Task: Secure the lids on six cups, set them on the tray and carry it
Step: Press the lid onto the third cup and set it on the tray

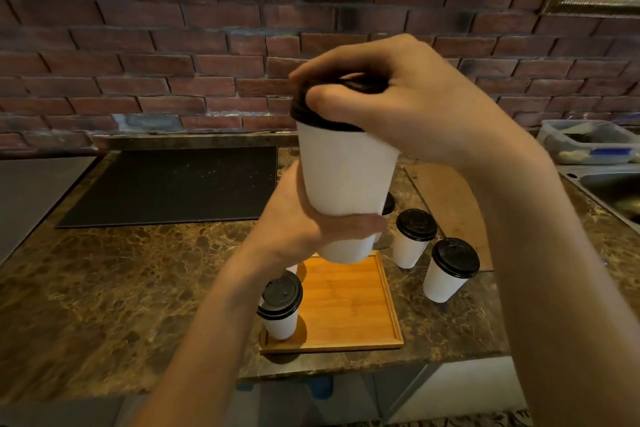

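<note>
**Held cup** (346,173): white and about upright, raised above the bench (138,270) over the far edge of the tray (353,305).

**Left hand** (298,218): grips the lower part of the held cup, with the fingers (363,222) curled round its wall.

**Right hand** (408,107): sits on top, thumb and fingers curled over the black lid (299,109). I see the lid on the rim. I cannot tell whether it is fully seated.

**Tray:** wooden and square, lying on the bench near its front edge. The corner cup (280,322), lidded and upright, stands in the near-left corner.

**Bench, right of the tray:** I count two lidded cups standing upright, close together but apart.
- The far cup (410,250) is just beside the tray's far-right corner.
- The near cup (445,282) is further right and closer to me.
- Behind the held cup I make out the edge of the hidden cup (388,203). Only part of its dark lid shows.

**Surroundings:** a black mat (173,184) lies on the bench to the left, a brick wall (138,62) rises behind, and a sink (609,191) sits at the right edge.
</note>
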`<state>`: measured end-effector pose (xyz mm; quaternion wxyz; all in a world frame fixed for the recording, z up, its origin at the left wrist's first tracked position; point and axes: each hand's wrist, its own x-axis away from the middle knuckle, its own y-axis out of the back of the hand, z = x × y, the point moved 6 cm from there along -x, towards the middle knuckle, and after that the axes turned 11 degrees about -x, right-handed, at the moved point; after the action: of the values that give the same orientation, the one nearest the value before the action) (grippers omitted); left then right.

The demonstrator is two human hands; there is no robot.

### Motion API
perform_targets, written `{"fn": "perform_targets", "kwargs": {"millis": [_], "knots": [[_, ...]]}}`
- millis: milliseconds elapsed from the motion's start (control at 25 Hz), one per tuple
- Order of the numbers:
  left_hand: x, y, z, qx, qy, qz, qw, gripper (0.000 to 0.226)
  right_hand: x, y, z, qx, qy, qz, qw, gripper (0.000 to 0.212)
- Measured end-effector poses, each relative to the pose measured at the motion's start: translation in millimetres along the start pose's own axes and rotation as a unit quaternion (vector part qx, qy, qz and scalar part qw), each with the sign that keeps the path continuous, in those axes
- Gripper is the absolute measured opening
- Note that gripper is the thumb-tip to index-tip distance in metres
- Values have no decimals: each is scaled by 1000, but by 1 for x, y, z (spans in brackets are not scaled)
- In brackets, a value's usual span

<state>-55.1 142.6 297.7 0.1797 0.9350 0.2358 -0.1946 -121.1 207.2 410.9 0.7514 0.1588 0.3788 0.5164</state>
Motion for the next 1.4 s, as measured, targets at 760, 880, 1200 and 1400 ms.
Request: {"fn": "perform_targets", "kwargs": {"millis": [760,880,1200,1400], "knots": [[4,8,1,-59,29,-62,996,73,-5,-15,15,131,-36,-118,984,34],[6,9,4,-70,39,-52,995,74,-2,-13,11,100,-31,-92,990,37],[6,18,18,-18,70,-67,995,88,54,-24,-44,-164,-158,-128,965,111],[8,14,25,-37,85,-81,992,71,63,-57,-62,-209,-172,-150,951,100]]}}
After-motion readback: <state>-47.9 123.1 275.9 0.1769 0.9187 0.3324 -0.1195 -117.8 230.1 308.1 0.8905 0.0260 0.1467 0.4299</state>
